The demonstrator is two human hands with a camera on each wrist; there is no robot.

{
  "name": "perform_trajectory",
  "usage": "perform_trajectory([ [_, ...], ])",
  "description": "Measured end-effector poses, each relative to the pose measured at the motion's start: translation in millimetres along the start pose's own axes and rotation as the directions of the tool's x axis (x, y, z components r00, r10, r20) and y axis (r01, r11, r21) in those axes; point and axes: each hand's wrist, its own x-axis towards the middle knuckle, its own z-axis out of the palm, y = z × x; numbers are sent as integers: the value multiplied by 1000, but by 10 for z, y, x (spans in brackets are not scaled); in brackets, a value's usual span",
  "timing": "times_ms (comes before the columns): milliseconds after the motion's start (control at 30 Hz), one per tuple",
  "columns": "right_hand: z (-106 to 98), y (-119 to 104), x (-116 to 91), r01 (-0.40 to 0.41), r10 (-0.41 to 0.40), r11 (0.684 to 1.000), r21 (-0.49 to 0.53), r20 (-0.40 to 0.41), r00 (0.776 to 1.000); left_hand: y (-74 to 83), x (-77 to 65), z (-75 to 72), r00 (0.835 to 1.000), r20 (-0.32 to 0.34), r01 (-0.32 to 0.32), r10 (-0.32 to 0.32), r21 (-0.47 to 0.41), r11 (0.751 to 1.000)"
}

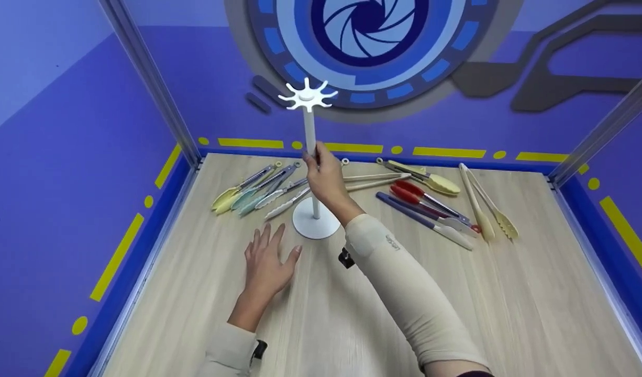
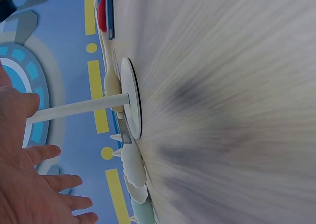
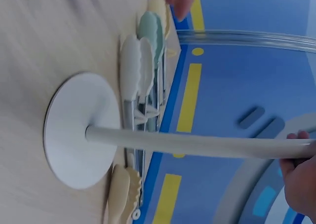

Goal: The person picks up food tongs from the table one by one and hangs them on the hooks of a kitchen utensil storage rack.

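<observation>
Tall white hook stand (image 1: 310,128), slim pole on a round flat base (image 1: 302,222), is mid-desk (image 1: 169,314), toward the far edge. Right hand (image 1: 327,178) has fingers wrapped round the pole; left hand (image 1: 268,264) has fingers spread, just nearer the front edge than the base, not holding anything. Risk, I'd judge: a sideways pull high on the pole tips it, or a slide knocks the white scalloped tongs (image 1: 288,207) beside it. Head view alone gives the radial hook top (image 1: 307,97); left wrist adds the base's dark underside rim. Can't confirm full contact.
</observation>
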Motion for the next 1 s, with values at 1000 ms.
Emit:
perform_trajectory([
  [1000, -167, 185, -26, 87, -85, 992, -93, 25, 996, -75, -13, 34, 998, 40, 48, -48, -14, 999],
])
